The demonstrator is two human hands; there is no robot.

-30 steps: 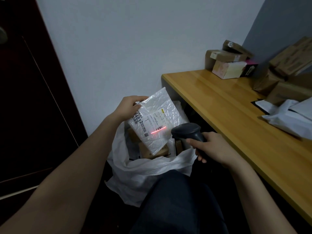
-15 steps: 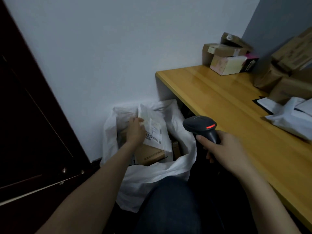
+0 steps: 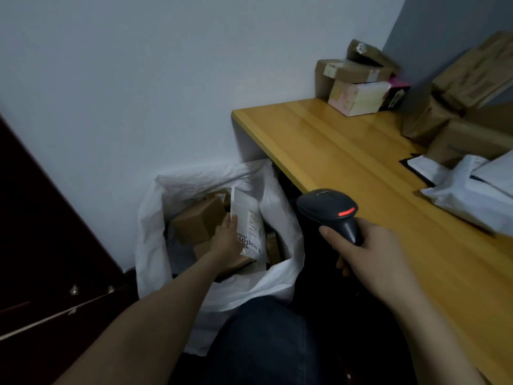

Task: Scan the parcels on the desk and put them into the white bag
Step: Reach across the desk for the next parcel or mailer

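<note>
Parcels (image 3: pixel 458 140) bound for the white bag (image 3: pixel 151 245) are waiting on the wooden desk (image 3: pixel 333 151), while one of them, a white poly mailer (image 3: pixel 248 218), is standing on edge inside the bag's open mouth, on the floor at the desk's end. The person's left hand (image 3: pixel 226 240) is lying against the mailer, fingers (image 3: pixel 232 220) fairly straight. The thumb is hidden, so I cannot tell whether it is pinching the film or only pressing it. The right hand (image 3: pixel 369 254) is curling round the handle of a black barcode scanner (image 3: pixel 327 207), its red light (image 3: pixel 345 212) glowing, beside the bag and just off the desk's edge.

Judging by its creases, the mailer is looking light, soft and slick, likely to fold or slide, so a pinch at a top corner or edge should suit it. The cardboard boxes are looking stiff and probably want a grasp across opposite faces.

By count: one scanner, one bag, one mailer at hand, and at least three brown boxes (image 3: pixel 198 220) lying in the bag. On the desk, a corner stack (image 3: pixel 358 98) is showing at least three boxes, at least three brown parcels (image 3: pixel 472 76) are crowding the right side, and about three white mailers (image 3: pixel 469 198) are overlapping near the edge, too bunched to number surely.
</note>
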